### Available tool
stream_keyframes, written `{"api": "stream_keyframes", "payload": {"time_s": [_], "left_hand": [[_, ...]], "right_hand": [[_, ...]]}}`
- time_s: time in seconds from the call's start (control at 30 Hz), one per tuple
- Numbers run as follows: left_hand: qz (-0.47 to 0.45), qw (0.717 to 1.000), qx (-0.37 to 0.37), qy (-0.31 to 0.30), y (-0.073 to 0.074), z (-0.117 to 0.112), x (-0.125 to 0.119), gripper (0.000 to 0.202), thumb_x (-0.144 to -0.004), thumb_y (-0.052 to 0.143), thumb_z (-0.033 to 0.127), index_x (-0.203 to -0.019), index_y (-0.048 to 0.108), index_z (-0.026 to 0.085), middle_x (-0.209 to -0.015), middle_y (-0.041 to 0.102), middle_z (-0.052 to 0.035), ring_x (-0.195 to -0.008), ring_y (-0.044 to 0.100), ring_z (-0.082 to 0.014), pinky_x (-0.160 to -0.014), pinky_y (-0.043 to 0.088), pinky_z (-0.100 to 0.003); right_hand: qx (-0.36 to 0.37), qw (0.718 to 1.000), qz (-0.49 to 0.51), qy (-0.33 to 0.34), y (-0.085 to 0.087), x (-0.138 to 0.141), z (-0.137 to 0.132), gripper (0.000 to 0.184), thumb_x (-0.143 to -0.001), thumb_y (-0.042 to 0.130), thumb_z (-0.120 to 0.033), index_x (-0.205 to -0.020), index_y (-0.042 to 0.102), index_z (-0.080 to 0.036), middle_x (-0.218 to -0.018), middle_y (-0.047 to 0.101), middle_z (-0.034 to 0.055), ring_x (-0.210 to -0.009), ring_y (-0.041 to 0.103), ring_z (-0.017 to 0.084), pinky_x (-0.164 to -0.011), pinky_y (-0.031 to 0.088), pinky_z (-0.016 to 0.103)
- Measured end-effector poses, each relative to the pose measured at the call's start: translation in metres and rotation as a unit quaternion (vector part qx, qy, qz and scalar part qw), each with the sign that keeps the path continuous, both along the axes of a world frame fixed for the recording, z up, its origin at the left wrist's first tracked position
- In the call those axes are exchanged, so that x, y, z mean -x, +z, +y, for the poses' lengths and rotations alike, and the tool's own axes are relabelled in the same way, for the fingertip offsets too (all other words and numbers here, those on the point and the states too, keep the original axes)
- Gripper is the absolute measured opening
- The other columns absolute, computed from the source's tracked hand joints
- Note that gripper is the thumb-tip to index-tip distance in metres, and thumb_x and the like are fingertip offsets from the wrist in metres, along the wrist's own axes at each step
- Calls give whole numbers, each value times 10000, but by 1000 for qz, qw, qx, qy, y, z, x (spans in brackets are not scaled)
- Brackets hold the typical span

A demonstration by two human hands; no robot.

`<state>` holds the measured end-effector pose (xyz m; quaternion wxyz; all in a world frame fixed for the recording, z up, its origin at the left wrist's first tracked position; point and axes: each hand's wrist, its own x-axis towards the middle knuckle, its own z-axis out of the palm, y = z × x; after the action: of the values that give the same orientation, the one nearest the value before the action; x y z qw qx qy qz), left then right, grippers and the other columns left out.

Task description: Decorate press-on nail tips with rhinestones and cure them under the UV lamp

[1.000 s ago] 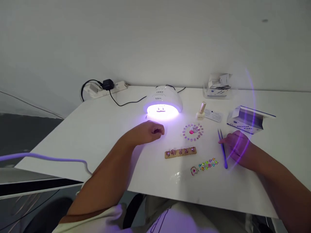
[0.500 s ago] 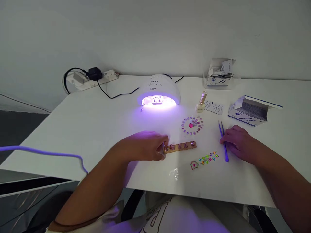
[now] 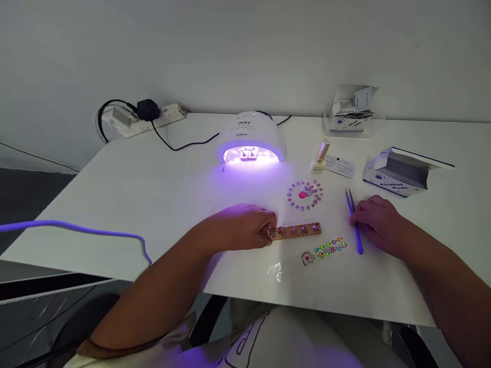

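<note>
My left hand (image 3: pixel 251 227) pinches the left end of a narrow brown bar (image 3: pixel 294 231), which carries several shiny pieces in a row along its top. My right hand (image 3: pixel 378 225) rests on the table with its thumb and fingers at the middle of the blue-looking tweezers (image 3: pixel 357 230), whose tips point away from me. Between the hands lies a patch of colourful gems (image 3: pixel 329 248), with heart-shaped ones among them. Beyond the bar, small pale gems form a ring (image 3: pixel 302 207) around a pink piece (image 3: pixel 303 194) and a few clear ones.
A white nail lamp (image 3: pixel 251 130) glows violet at the back. To its right stand a polish bottle (image 3: pixel 320 159), a printed card (image 3: pixel 339 166), an open alcohol pad box (image 3: pixel 395 176) and another box (image 3: pixel 350 115). A power strip (image 3: pixel 153 125) sits back left; a cable (image 3: pixel 76 229) crosses the left side.
My left hand has moved the brown bar a little to the right, towards the coloured gems. My right hand stays at the tweezers. The view has shifted slightly.
</note>
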<state>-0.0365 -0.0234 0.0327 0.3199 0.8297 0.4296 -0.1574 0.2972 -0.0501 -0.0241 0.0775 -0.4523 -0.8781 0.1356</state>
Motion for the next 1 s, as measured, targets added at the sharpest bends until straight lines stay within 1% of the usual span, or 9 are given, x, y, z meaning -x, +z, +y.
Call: {"api": "stream_keyframes", "payload": {"time_s": [0.1, 0.23, 0.4, 0.53, 0.63, 0.7, 0.77, 0.9, 1.0], "left_hand": [[-28, 999, -13, -10, -2, 0, -4, 88, -764, 569, 289, -800, 586, 210, -706, 586, 9, -615, 485, -134, -541, 294, -262], [-67, 997, -28, -20, -8, 1, -8, 138, -778, 567, 310, -849, 631, 210, -739, 600, 2, -640, 510, -139, -562, 313, -264], [-104, 993, -43, -22, -16, 3, -12, 216, -801, 572, 327, -978, 653, 234, -835, 635, 2, -684, 548, -140, -605, 356, -261], [-116, 992, -36, -25, -16, 5, -16, 271, -789, 591, 323, -1040, 646, 239, -923, 653, -7, -703, 562, -142, -623, 394, -259], [-117, 992, -49, -26, -18, 6, -17, 301, -793, 556, 297, -1075, 633, 224, -895, 655, -23, -670, 559, -144, -620, 413, -264], [-126, 990, -53, -26, -20, 7, -16, 304, -809, 518, 288, -1089, 616, 223, -882, 648, -27, -656, 557, -142, -617, 424, -264], [-140, 989, -42, -22, -23, 8, -14, 269, -825, 478, 275, -1058, 600, 217, -887, 635, -28, -636, 545, -131, -602, 426, -256], [-149, 988, -29, -16, -24, 9, -11, 169, -828, 448, 263, -936, 561, 199, -784, 581, -13, -601, 487, -125, -553, 397, -238], [-151, 988, -30, -17, -23, 9, -9, 146, -809, 452, 242, -910, 546, 196, -751, 555, -4, -591, 465, -123, -543, 375, -232]], "right_hand": [[-3, 1000, -3, -1, 0, 1, 0, 233, -823, 482, -123, -887, 671, -243, -846, 628, 71, -837, 488, 239, -734, 388, 382], [-8, 1000, 4, -1, 0, 2, 0, 238, -831, 467, -129, -868, 671, -243, -821, 626, 69, -806, 486, 229, -728, 391, 383], [-7, 1000, 15, 0, -2, 3, 1, 225, -822, 484, -120, -882, 665, -240, -839, 632, 73, -824, 479, 234, -739, 387, 391], [-2, 998, 54, 16, 7, 4, 0, 238, -823, 470, -101, -940, 643, -216, -814, 619, 66, -818, 482, 220, -761, 389, 387], [-34, 993, 109, 13, 19, 3, -2, 210, -810, 449, -92, -905, 601, -200, -758, 581, 46, -780, 471, 204, -772, 399, 389], [-75, 984, 162, -6, 24, 2, -3, 167, -799, 482, -114, -901, 582, -202, -742, 550, 37, -795, 471, 207, -752, 413, 372], [-120, 974, 188, -43, 25, -1, -2, 148, -807, 500, -142, -916, 577, -206, -770, 546, 39, -822, 484, 214, -752, 421, 373], [-180, 957, 167, -157, 20, -12, 5, 186, -829, 526, -218, -997, 605, -200, -927, 589, 69, -955, 501, 246, -849, 419, 416], [-200, 945, 162, -200, 17, -20, 11, 217, -833, 532, -233, -1027, 621, -189, -967, 597, 84, -977, 491, 262, -882, 411, 450]]}}
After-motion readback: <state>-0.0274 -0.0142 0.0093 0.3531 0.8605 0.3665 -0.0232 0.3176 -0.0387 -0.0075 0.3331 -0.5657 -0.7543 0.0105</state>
